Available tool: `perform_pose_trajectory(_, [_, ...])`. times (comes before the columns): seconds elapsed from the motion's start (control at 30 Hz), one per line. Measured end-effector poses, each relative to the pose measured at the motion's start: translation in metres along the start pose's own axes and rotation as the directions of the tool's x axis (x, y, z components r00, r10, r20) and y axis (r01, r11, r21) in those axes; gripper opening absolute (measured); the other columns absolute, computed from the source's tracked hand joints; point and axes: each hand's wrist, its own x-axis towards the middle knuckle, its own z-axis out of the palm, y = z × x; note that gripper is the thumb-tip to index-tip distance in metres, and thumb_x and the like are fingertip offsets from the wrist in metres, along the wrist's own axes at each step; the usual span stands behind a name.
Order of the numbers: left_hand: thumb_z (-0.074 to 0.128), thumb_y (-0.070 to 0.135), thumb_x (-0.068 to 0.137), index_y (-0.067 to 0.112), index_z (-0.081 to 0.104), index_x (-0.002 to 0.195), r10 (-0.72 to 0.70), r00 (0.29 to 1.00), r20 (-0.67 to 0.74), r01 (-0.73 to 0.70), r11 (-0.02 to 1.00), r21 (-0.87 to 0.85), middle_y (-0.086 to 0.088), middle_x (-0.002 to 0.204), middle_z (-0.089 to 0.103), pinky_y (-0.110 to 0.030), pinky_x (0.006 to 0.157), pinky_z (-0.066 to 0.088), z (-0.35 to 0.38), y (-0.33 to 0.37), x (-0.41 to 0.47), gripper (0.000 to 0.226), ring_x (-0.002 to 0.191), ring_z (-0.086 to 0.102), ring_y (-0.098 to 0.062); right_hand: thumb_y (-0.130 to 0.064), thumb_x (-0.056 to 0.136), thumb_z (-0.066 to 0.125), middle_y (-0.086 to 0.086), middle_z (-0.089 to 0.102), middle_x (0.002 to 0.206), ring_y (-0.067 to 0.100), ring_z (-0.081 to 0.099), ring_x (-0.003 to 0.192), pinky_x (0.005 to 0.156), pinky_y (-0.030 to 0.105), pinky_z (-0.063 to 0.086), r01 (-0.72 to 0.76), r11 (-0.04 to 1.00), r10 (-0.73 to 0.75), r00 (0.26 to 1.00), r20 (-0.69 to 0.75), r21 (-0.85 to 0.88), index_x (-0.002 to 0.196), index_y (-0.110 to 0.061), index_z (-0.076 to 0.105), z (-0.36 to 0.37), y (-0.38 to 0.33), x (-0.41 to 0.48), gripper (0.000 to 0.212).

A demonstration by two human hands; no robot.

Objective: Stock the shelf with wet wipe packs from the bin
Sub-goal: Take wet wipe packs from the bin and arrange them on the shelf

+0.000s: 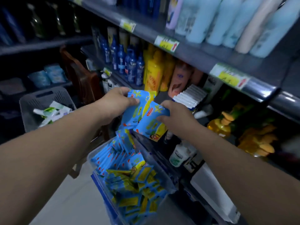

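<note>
Two hands are hovering just above the bin: the left hand is pinching the far pack and the right hand is pinching the near pack, which is hiding its fingertips; the bin's near end is running off-frame.

No legible print on packs, bottles or shelf price tags.

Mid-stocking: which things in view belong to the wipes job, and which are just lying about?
Job:
- left hand gripping left pack
- right hand gripping right pack
- clear bin of wipe packs
- shelf

Lying about:
- grey basket
- dark blue bottles
- yellow bottles
- pale blue bottles
- orange pump bottle
</note>
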Motion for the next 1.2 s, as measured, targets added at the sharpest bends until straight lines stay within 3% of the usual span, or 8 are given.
perform_pose_trajectory(0.13, [0.075, 0.015, 0.08, 0.01, 0.056, 0.088, 0.114, 0.993, -0.033, -0.109, 0.987, 0.122, -0.019, 0.092, 0.066, -0.048, 0.073, 0.054, 0.001, 0.05, -0.023, 0.022, 0.083, 0.066, -0.031, -0.022, 0.083, 0.069, 0.006, 0.063, 0.1, 0.025, 0.058, 0.095, 0.084, 0.04, 0.048, -0.008, 0.998, -0.001, 0.991, -0.132, -0.064, 0.105, -0.013, 0.063, -0.038, -0.027, -0.025, 0.024])
perform_pose_trajectory(0.23, [0.075, 0.018, 0.08, 0.011, 0.056, 0.085, 0.205, 0.979, 0.0, -0.202, 0.966, 0.158, -0.018, 0.087, 0.065, -0.04, 0.061, 0.053, 0.0, 0.081, -0.038, 0.022, 0.075, 0.062, -0.025, -0.021, 0.081, 0.071, -0.002, 0.063, 0.092, 0.021, 0.061, 0.087, 0.079, 0.04, 0.051, -0.032, 0.999, 0.033, 0.979, -0.201, 0.004, 0.095, -0.02, 0.062, -0.066, -0.048, -0.047, 0.017])
perform_pose_trajectory(0.37, [0.075, 0.025, 0.081, 0.015, 0.06, 0.08, 0.282, 0.958, 0.053, -0.287, 0.941, 0.179, -0.015, 0.093, 0.068, -0.04, 0.07, 0.054, 0.006, 0.113, -0.056, 0.017, 0.076, 0.065, -0.026, -0.017, 0.081, 0.072, -0.003, 0.063, 0.083, 0.019, 0.063, 0.073, 0.069, 0.043, 0.056, -0.042, 0.99, 0.077, 0.957, -0.28, 0.132, 0.086, -0.024, 0.058, -0.095, -0.065, -0.078, 0.017])
perform_pose_trajectory(0.53, [0.068, 0.016, 0.087, 0.008, 0.067, 0.085, 0.349, 0.907, 0.237, -0.393, 0.904, 0.171, -0.013, 0.085, 0.071, -0.028, 0.065, 0.053, 0.037, 0.148, -0.081, 0.009, 0.071, 0.063, -0.02, -0.012, 0.082, 0.072, 0.007, 0.066, 0.106, 0.026, 0.066, 0.094, 0.085, 0.047, 0.054, -0.02, 0.973, 0.101, 0.933, -0.345, 0.23, 0.103, -0.017, 0.063, -0.126, -0.076, -0.116, 0.023])
perform_pose_trajectory(0.7, [0.061, 0.028, 0.092, 0.012, 0.07, 0.097, 0.355, 0.856, 0.376, -0.453, 0.865, 0.215, -0.005, 0.097, 0.074, -0.039, 0.082, 0.055, 0.076, 0.182, -0.097, 0.019, 0.089, 0.069, -0.021, -0.007, 0.087, 0.067, 0.005, 0.069, 0.089, 0.011, 0.065, 0.065, 0.055, 0.032, 0.053, -0.012, 0.913, 0.167, 0.922, -0.348, 0.407, 0.09, -0.017, 0.058, -0.159, -0.062, -0.15, 0.013])
perform_pose_trajectory(0.87, [0.06, 0.032, 0.093, 0.02, 0.068, 0.103, 0.42, 0.824, 0.382, -0.509, 0.844, 0.169, 0.003, 0.096, 0.068, -0.017, 0.062, 0.05, 0.122, 0.206, -0.102, 0.018, 0.082, 0.064, -0.01, -0.008, 0.085, 0.07, 0.007, 0.073, 0.092, 0.021, 0.07, 0.082, 0.078, 0.044, 0.057, 0.0, 0.902, 0.217, 0.864, -0.455, 0.432, 0.086, -0.015, 0.062, -0.19, -0.029, -0.172, 0.01])
perform_pose_trajectory(1.1, [0.068, 0.054, 0.079, 0.017, 0.024, 0.149, 0.335, 0.884, 0.326, -0.422, 0.873, 0.246, -0.005, 0.149, 0.038, -0.033, 0.098, 0.037, 0.191, 0.228, -0.077, 0.092, 0.128, 0.044, -0.022, -0.002, 0.09, 0.062, 0.013, 0.074, 0.095, 0.025, 0.072, 0.077, 0.071, 0.038, 0.06, 0.117, 0.692, 0.438, 0.715, -0.544, 0.712, 0.101, -0.003, 0.064, -0.25, 0.036, -0.2, 0.012])
perform_pose_trajectory(1.2, [0.073, 0.063, 0.067, 0.019, 0.045, 0.138, 0.226, 0.886, 0.406, -0.348, 0.901, 0.258, -0.004, 0.137, 0.053, -0.038, 0.097, 0.044, 0.226, 0.228, -0.07, 0.088, 0.113, 0.055, -0.021, 0.0, 0.092, 0.058, 0.009, 0.074, 0.084, 0.019, 0.07, 0.062, 0.052, 0.028, 0.056, 0.174, 0.588, 0.505, 0.684, -0.526, 0.79, 0.098, -0.005, 0.063, -0.268, 0.059, -0.21, 0.009])
